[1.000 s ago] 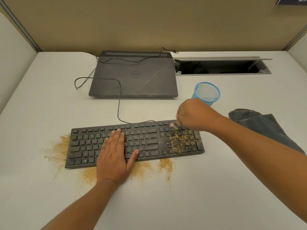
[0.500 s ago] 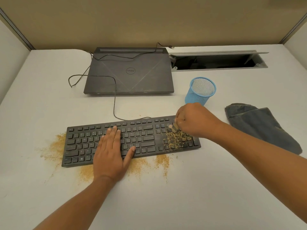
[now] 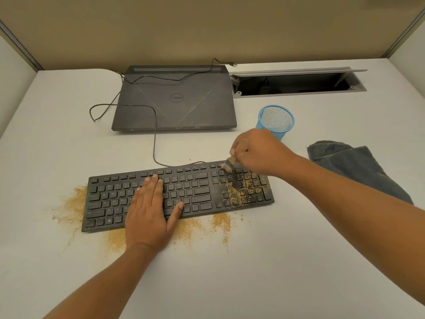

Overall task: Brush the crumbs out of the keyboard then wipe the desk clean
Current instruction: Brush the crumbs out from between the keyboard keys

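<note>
A black keyboard point(image 3: 190, 189) lies across the white desk point(image 3: 253, 272). Tan crumbs point(image 3: 243, 192) cover its number pad at the right end. More crumbs point(image 3: 71, 208) lie on the desk left of the keyboard and along its front edge. My left hand point(image 3: 149, 210) rests flat on the keys left of centre, fingers apart. My right hand point(image 3: 257, 150) is closed around a small brush point(image 3: 228, 165), whose tip touches the top rows just left of the number pad. A dark grey cloth point(image 3: 358, 166) lies crumpled on the desk to the right.
A shut dark laptop point(image 3: 174, 100) sits behind the keyboard, with the keyboard cable point(image 3: 154, 134) looping over it. A blue mesh cup point(image 3: 276, 120) stands behind my right hand. An open cable hatch point(image 3: 294, 82) is set in the desk at the back right. Partition walls enclose the desk.
The brush tip stays at the top of the number pad with small shifts of my right hand. My left hand holds still on the keys. The camera view has shifted slightly.
</note>
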### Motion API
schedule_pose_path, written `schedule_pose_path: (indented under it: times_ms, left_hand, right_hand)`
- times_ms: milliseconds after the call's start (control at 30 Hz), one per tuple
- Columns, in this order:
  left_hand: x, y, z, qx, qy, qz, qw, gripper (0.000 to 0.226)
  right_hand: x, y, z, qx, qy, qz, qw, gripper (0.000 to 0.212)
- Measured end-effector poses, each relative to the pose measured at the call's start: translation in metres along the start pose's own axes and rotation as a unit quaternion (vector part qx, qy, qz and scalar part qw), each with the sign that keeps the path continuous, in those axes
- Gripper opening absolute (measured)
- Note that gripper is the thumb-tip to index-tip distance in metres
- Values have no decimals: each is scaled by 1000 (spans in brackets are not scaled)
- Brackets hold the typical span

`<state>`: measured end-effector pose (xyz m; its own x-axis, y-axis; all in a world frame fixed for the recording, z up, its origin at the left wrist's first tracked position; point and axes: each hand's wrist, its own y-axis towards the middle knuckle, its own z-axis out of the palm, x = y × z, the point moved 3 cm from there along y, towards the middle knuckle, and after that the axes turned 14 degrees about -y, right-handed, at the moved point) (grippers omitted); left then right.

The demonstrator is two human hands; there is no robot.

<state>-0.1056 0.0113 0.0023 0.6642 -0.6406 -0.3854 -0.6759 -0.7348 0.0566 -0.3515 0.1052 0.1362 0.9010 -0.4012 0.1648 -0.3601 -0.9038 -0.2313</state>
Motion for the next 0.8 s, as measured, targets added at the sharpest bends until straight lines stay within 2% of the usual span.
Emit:
schedule_pose_path:
  times_ms: [133,300,400,533,667,800]
  left_hand:
    - [0,-1,0,-3,-1,-1,1000,83]
    - [0,0,0,-2,-2,-2,1000,82]
    - [0,0,0,-2,-3,-2,1000,82]
    - [0,0,0,-3,-4,-2,1000,82]
    - [-1,0,0,-4,-5,-1,1000,83]
    - [-1,0,-1,-5,-7,-1,1000,83]
  right_hand:
    - [-4,-5,7,33,17,0,999,22]
    - [-4,-6,7,13,18,-14,1000,17]
    - [1,-10,11,59,-15,-39,997,15]
    - [5,-11,7,27,-21,-39,999,16]
    - [10,-14,12,93,-53,-68,992,17]
    - [18,-9,7,26,-6,-75,997,17]
